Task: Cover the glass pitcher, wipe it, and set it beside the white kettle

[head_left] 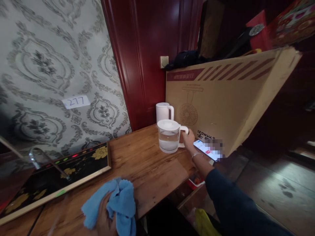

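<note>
My right hand (189, 139) is closed around the white handle of a clear pitcher (168, 137). The pitcher has a white lid, holds clear liquid and is upright at the wooden counter's (137, 154) back right. In the lower left, my left hand (104, 214) grips a crumpled blue cloth (123, 200) above the counter's front edge. Folds of the cloth hide some of the fingers. A white kettle (162, 112) stands just behind the pitcher, with its handle turned to the right.
A black panel with gold flowers and a curved metal tap (36, 155) lies left. A large cardboard box (221, 98) rises behind my right arm. A lit phone (206, 150) is beside my right wrist. Below the counter edge is a red container (196, 183).
</note>
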